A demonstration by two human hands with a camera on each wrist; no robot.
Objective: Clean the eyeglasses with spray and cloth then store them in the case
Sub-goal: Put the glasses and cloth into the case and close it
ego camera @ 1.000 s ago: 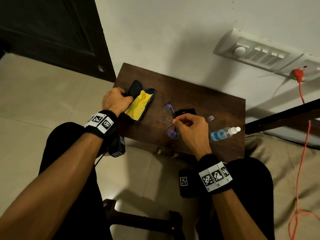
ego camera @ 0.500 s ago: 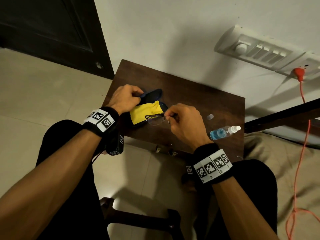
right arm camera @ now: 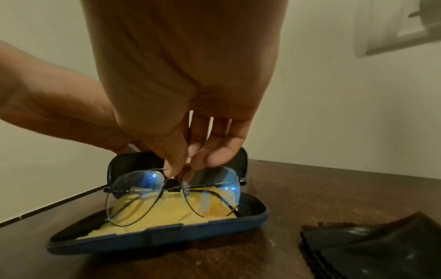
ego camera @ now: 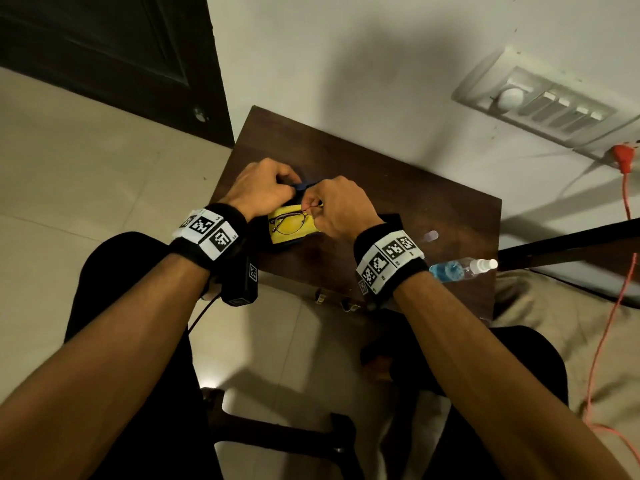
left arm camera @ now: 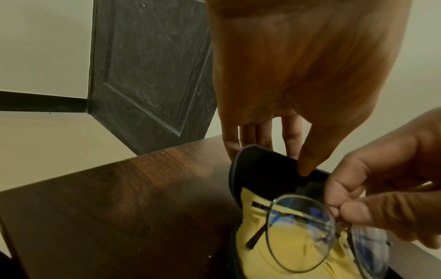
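We see the eyeglasses held over the open case, lenses upright and facing the near edge, their folded temples down against the yellow cloth that lines the tray. Our right hand pinches them at the bridge between thumb and fingertips, the other fingers loosely curled above. From the left wrist view the same pinch shows at the top rim between the two lenses, with the glasses tilted over the yellow lining.

Our left hand sits just behind, at the far side of the case. Its thumb presses the dark inner face of the raised lid while the fingers reach down behind the lid's back, so the lid is gripped between them and stands open. The two hands are nearly touching above the case.

The case lies on the left part of the small dark wooden bench, close to its near edge. A folded black cloth lies on the bench just to the right of the case, apart from it. The spray bottle with blue liquid lies on its side further right, well clear of both hands, and a small clear cap lies near it.
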